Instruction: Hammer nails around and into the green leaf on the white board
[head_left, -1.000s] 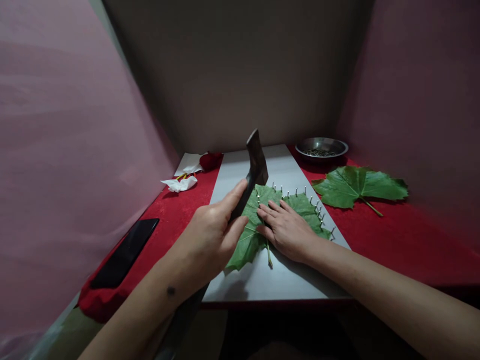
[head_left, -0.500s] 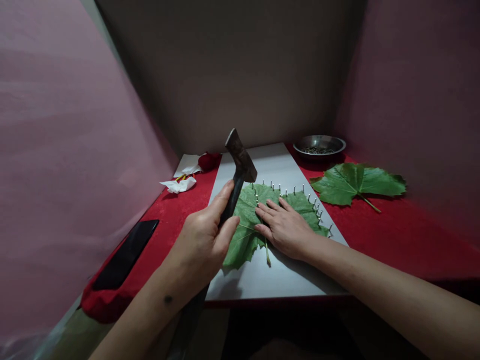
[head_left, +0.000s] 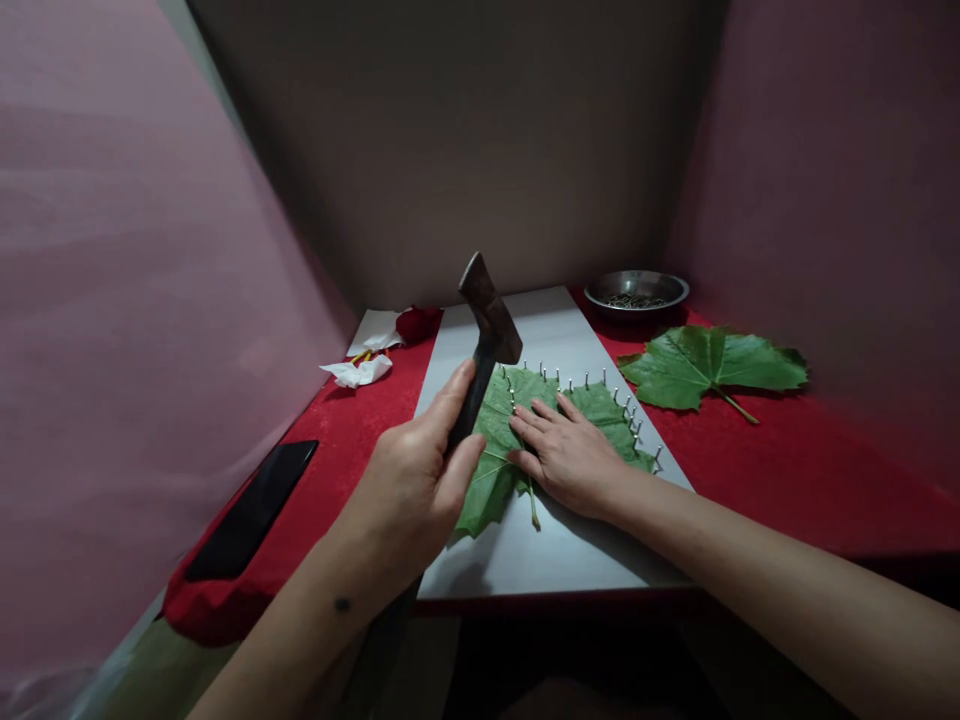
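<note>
My left hand [head_left: 420, 460] is wrapped round the dark handle of a hammer [head_left: 491, 318], whose head is raised in front of the leaf. A green leaf [head_left: 491, 475] lies on a white board [head_left: 555, 560], with its stem toward me. Several nails [head_left: 617, 396] stand upright along its far and right edges, and a few run inward near my fingertips. Flat on the leaf rests my right hand [head_left: 566, 450], fingers spread, pressing on it. My left hand and the hammer hide part of the leaf's left side.
A metal bowl [head_left: 636, 296] of nails stands at the back right. Nearer lies a second leaf [head_left: 709, 368] on the red cloth [head_left: 787, 480]. At left are a black phone [head_left: 251, 510], crumpled white paper [head_left: 358, 372] and a dark red object [head_left: 417, 324].
My left hand and the hammer have shifted slightly to the right. My right hand stays on the leaf.
</note>
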